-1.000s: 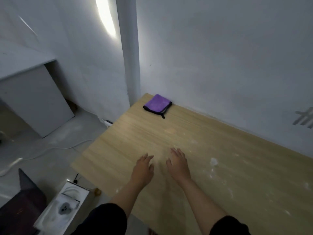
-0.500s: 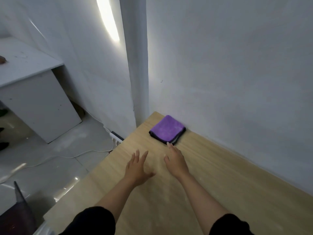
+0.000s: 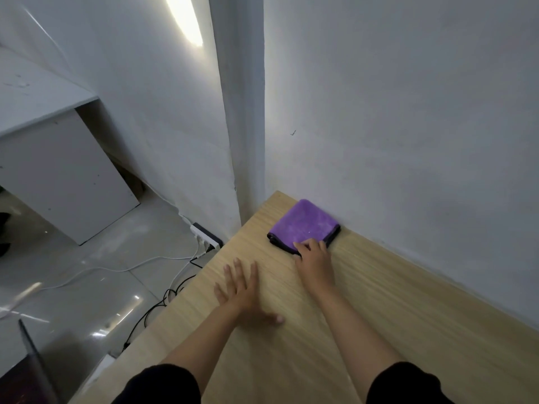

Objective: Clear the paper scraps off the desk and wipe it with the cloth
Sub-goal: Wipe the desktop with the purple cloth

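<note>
My corner of white walls (image 3: pixel 408 112)
A streak of light (image 3: pixel 183 21) runs beside the pillar (image 3: pixel 242 97); below me, glossy grey floor (image 3: pixel 87 287), a white table (image 3: pixel 43 158), a power strip (image 3: pixel 204 236), cables (image 3: pixel 116 269).

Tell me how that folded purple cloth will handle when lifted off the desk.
The purple cloth looks plush and folded in layers, so it will probably flop and unfold if lifted by the near edge the right hand touches. Thin, so likely light. On the smooth wooden desk it should slide easily when pushed.
</note>
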Available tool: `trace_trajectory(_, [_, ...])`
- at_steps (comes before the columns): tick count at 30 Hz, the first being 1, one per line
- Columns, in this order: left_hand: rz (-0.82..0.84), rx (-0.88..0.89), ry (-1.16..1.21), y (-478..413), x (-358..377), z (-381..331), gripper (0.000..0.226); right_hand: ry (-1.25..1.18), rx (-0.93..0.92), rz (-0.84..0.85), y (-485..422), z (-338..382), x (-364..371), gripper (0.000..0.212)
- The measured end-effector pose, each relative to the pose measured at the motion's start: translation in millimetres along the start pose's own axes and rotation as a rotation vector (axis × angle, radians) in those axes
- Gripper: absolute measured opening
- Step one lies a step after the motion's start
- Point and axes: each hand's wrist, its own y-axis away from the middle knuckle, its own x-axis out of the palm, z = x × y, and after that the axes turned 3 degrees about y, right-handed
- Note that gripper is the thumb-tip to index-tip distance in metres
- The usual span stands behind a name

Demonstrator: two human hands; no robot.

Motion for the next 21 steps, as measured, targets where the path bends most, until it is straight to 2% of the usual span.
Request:
trace_trajectory(3, [-0.010,0.052,0.037,-1.4,0.4,5.2,0.135,0.071,-0.040,0.016,-8.0,-3.2,-3.0,0.024])
trace_trajectory(5, [-0.025,0.113,0.102,-0.4,-1.4,13.5,0.125,-0.008,0.092,0.013,-13.0,-3.2,-10.2,0.019])
trace_trajectory(7, [-0.070,0.178,0.181,-0.9,-3.0,24.3,0.104,-0.114,0.288,-0.038,-12.3,-0.2,-23.3,0.021])
trace_trajectory(9, [-0.158,0.235,0.219,-0.1,-7.0,35.6,0.077,-0.201,0.388,-0.142,-8.4,4.8,-39.1,0.020])
trace_trajectory(11, [-0.262,0.314,0.296,6.9,-12.1,45.8,0.046,-0.238,0.385,-0.185,-1.4,16.4,-56.9,0.016])
trace_trajectory(13, [-0.262,0.373,0.549,20.0,-22.3,52.0,0.037,-0.274,0.329,-0.183,8.1,33.2,-71.4,0.014])
trace_trajectory(14, [-0.187,0.374,0.707,28.2,-29.1,53.4,0.042,-0.287,0.288,-0.189,14.2,43.4,-76.9,0.016])
trace_trajectory(16, [0.081,0.322,0.991,38.9,-42.6,56.5,0.061,-0.295,0.211,-0.202,30.3,68.8,-84.3,0.022])
trace_trajectory(19, [0.498,0.138,1.424,43.2,-53.1,65.2,0.094,-0.300,0.073,-0.171,65.8,107.1,-84.5,0.028])
trace_trajectory(21, [0.651,0.108,1.610,47.3,-60.5,73.4,0.098,-0.316,-0.040,-0.107,92.1,131.4,-80.8,0.027])
